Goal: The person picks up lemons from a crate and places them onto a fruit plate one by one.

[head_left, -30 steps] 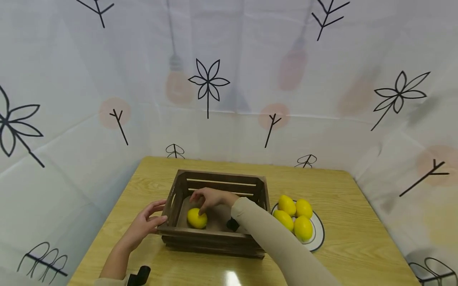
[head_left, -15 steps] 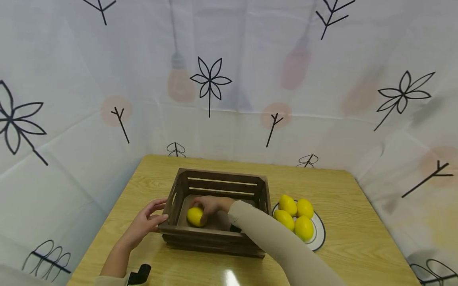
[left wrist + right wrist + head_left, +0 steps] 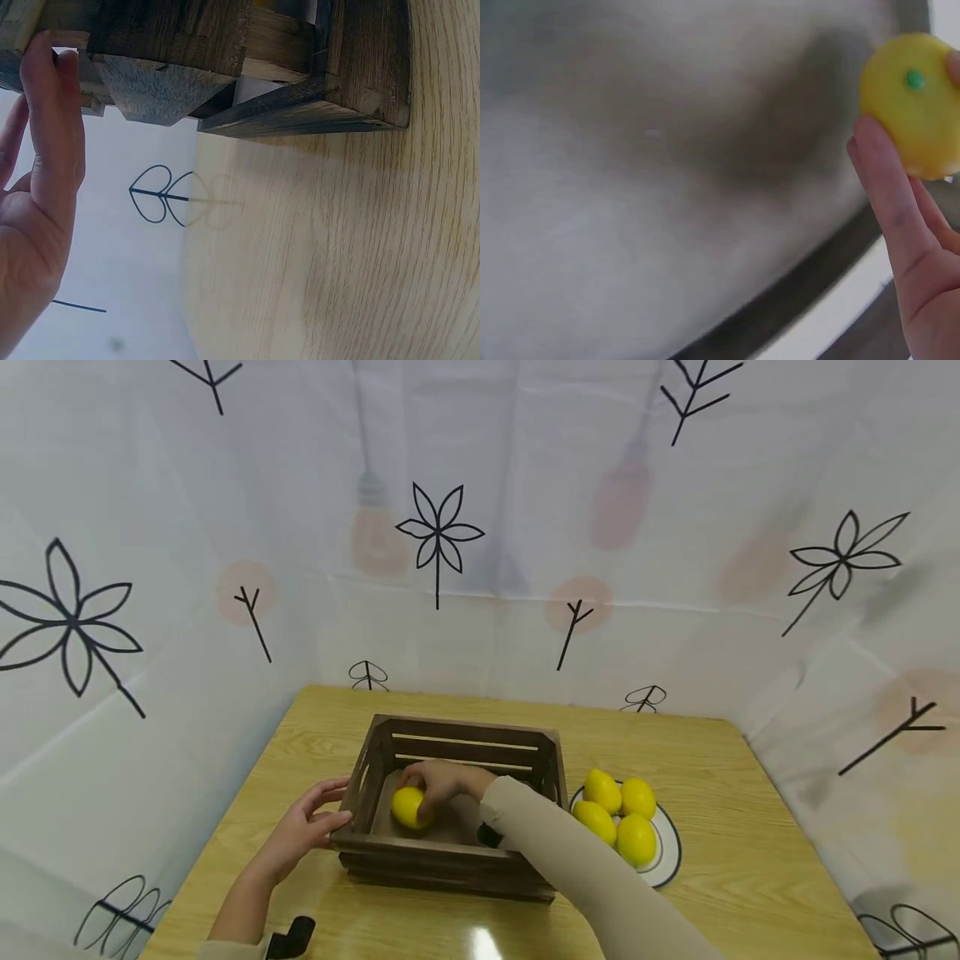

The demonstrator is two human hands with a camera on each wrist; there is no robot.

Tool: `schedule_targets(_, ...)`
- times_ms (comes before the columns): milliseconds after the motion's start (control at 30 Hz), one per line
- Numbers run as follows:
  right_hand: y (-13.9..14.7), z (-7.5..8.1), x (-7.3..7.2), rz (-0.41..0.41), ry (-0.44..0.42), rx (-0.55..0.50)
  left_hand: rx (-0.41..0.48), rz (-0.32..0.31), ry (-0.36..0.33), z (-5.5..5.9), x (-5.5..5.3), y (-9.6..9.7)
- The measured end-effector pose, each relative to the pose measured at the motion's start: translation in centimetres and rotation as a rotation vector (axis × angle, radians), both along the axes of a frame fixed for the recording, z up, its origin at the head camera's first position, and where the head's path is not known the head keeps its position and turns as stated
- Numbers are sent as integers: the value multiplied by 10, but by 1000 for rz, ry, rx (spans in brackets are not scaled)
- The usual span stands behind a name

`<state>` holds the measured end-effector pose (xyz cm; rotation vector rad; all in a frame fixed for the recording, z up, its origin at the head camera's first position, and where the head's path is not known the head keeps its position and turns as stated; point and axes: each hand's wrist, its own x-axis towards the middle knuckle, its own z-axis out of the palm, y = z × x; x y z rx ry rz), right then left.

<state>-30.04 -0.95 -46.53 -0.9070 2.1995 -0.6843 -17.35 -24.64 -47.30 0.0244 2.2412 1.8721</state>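
Our right hand [image 3: 442,779] now grips yellow plastic lemon [image 3: 408,807] inside dark slatted wooden crate [image 3: 450,852], regrasped since a second ago; relaxed left hand [image 3: 303,828] braces crate's nine o'clock wall.

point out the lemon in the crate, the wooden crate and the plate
lemon [image 3: 407,805], head view, on its bare yellow left side
wooden crate [image 3: 435,852], head view, on the near wall
plate [image 3: 670,852], head view, on the bare right rim
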Motion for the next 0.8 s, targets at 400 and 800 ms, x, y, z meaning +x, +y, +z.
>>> schedule_targets(400, 2, 32, -8, -38, -77, -243, 2, 0, -8, 3, -2, 1)
schedule_targets(800, 15, 69, -6, -186, -187, -504, -17, -7, -12, 3, -8, -3)
